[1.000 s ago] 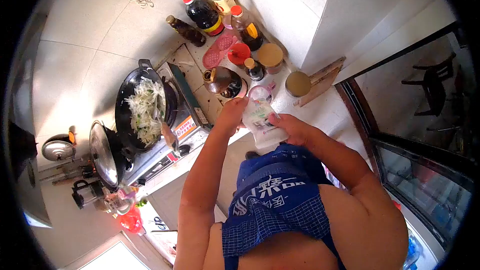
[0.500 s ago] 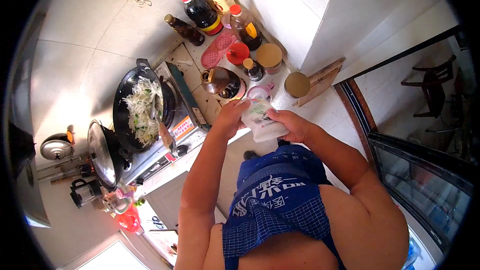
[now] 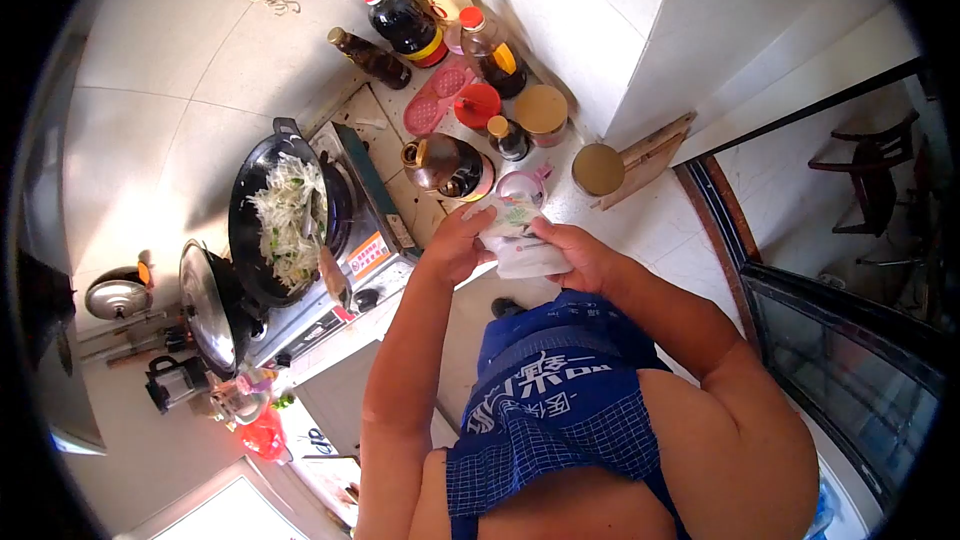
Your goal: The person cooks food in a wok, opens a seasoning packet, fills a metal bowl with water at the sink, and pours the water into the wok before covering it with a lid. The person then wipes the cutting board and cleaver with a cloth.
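Both hands grip a small white plastic packet [image 3: 528, 258] with green and red print, held in front of the counter edge. My left hand [image 3: 460, 243] pinches its left upper edge, while my right hand [image 3: 582, 258] holds its right side with the thumb on top. What the packet contains cannot be seen. Just beyond it stands a pink cup [image 3: 522, 186], and a large brown bottle [image 3: 448, 166] is near my left hand. On the stove to the left, a black wok [image 3: 245, 240] holds pale shredded vegetables [image 3: 288, 215] with a spatula [image 3: 333, 278] resting in it.
Sauce bottles [image 3: 405, 25], a red-lidded jar [image 3: 477, 106] and tan-lidded jars [image 3: 541, 112] crowd the counter corner. A wooden board [image 3: 650, 155] leans at the right wall. The gas stove [image 3: 365, 240] also bears a second pan with a metal lid [image 3: 207, 305]. A dark-framed glass door [image 3: 845, 325] is at right.
The packet's lower part is now folded or bent up between my hands, and it looks shorter. Both hands stay in nearly the same place; the view has shifted slightly.
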Demonstrator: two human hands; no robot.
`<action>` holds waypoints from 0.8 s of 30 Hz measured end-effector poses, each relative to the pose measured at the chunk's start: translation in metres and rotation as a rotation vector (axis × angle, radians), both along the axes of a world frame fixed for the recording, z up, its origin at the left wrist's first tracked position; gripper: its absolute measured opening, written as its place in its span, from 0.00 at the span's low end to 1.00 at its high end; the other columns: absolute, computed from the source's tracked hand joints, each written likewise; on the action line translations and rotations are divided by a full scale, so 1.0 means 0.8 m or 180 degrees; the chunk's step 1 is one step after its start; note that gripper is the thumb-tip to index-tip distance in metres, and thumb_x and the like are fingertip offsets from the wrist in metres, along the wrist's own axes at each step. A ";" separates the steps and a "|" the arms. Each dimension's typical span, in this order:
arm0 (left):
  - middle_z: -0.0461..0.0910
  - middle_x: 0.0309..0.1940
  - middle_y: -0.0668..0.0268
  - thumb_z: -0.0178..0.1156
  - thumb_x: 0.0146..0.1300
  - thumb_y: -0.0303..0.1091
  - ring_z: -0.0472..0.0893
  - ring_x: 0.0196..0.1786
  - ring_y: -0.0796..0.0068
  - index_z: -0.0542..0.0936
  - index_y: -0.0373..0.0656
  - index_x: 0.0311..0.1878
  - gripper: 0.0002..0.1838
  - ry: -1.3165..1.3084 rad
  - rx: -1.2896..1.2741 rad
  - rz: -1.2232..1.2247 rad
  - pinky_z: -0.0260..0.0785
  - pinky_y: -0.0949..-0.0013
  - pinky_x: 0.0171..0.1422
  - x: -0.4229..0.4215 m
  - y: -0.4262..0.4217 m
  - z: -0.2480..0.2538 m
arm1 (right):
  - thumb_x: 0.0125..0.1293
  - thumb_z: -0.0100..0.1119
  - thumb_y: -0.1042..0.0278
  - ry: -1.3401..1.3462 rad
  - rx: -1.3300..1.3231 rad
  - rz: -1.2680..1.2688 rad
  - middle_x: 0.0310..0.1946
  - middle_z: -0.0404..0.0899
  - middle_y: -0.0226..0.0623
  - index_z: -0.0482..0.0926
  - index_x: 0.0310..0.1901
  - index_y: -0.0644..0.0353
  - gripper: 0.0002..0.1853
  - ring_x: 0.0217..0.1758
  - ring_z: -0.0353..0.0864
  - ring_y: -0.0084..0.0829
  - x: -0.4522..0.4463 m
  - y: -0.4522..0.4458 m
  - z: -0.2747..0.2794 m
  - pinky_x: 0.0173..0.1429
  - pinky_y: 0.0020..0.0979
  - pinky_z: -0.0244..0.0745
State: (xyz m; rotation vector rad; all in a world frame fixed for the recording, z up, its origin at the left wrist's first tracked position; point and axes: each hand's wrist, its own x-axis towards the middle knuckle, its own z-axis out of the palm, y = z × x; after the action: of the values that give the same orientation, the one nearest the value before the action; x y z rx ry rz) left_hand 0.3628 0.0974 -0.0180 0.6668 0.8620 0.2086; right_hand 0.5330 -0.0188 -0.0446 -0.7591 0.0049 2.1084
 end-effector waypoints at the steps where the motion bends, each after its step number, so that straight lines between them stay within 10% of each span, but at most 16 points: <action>1: 0.76 0.50 0.57 0.53 0.65 0.37 0.79 0.51 0.63 0.69 0.37 0.57 0.20 -0.0100 0.0004 0.0003 0.72 0.58 0.55 -0.001 0.000 -0.002 | 0.67 0.51 0.48 0.0003 0.0001 -0.0001 0.44 0.77 0.28 0.71 0.52 0.50 0.19 0.46 0.77 0.23 -0.001 0.000 0.002 0.45 0.28 0.72; 19: 0.76 0.49 0.53 0.53 0.63 0.30 0.79 0.49 0.58 0.68 0.32 0.56 0.19 -0.0066 0.0009 0.0198 0.73 0.58 0.55 0.005 0.004 -0.006 | 0.66 0.54 0.50 -0.0279 0.0155 0.0091 0.43 0.77 0.30 0.68 0.55 0.50 0.21 0.39 0.78 0.23 0.004 0.001 0.015 0.38 0.25 0.74; 24: 0.76 0.48 0.53 0.53 0.62 0.29 0.79 0.49 0.58 0.69 0.32 0.55 0.19 -0.0080 -0.0035 0.0294 0.74 0.58 0.53 0.002 0.003 -0.007 | 0.58 0.66 0.61 -0.1419 0.0401 -0.0031 0.43 0.76 0.38 0.52 0.66 0.63 0.40 0.32 0.77 0.25 0.000 -0.005 0.023 0.29 0.24 0.74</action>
State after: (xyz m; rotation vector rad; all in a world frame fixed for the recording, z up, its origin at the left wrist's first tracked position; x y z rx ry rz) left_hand 0.3643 0.0999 -0.0233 0.6136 0.8701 0.2944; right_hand 0.5333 -0.0224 -0.0266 -1.1309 -0.3605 1.8694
